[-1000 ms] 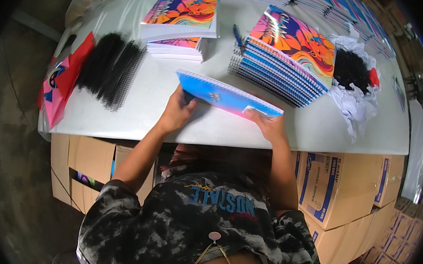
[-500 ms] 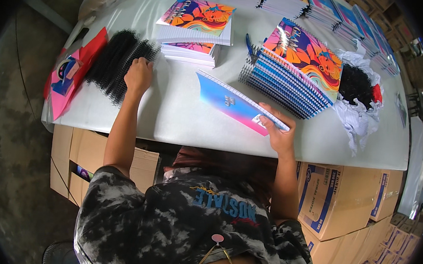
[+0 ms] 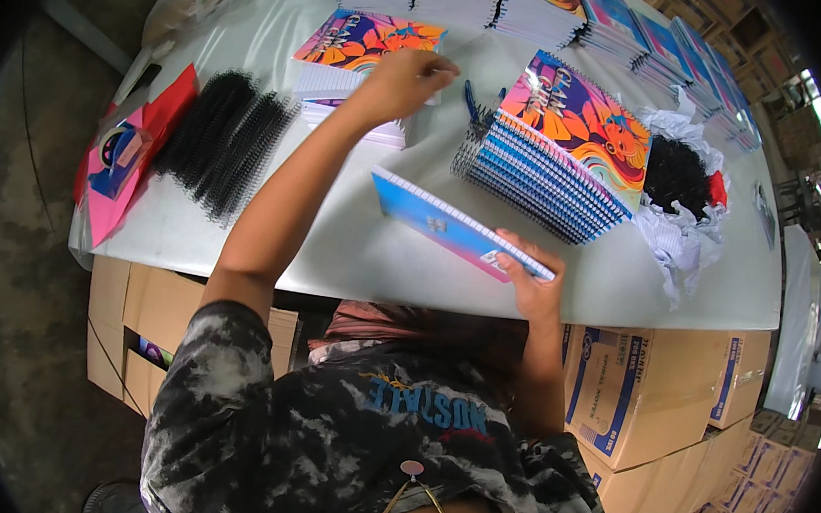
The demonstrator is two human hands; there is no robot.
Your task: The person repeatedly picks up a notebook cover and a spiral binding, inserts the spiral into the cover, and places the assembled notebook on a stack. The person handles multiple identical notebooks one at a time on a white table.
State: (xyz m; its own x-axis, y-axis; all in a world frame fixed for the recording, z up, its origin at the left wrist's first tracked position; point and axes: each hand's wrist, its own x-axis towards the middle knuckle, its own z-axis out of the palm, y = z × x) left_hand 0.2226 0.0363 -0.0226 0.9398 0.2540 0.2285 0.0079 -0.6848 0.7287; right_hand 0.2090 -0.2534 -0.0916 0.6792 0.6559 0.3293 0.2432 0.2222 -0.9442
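My right hand [image 3: 532, 283] grips the lower right end of an unbound notebook [image 3: 423, 217] with a blue-to-pink cover and a row of punched holes along its upper edge. My left hand [image 3: 403, 87] is raised over a stack of loose notebooks [image 3: 350, 44] with bright illustrated covers. Its fingers point right, slightly apart, with nothing visible between them. Just beyond the fingertips, blue-handled pliers [image 3: 472, 102] lie beside a pile of spiral-bound notebooks [image 3: 575, 125]. A bundle of black spiral coils [image 3: 222, 145] rests on the table at left.
The white-covered table [image 3: 333, 265] has more notebook stacks [image 3: 541, 11] along its far side. Crumpled paper with a black tangle [image 3: 677, 176] lies at right. A red and pink packet [image 3: 129, 157] sits at the left edge. Cardboard boxes [image 3: 650, 401] stand below.
My left hand has left the black coils and moved right and away, over the loose notebook stack. The right hand still holds the unbound notebook, now tilted more edge-up.
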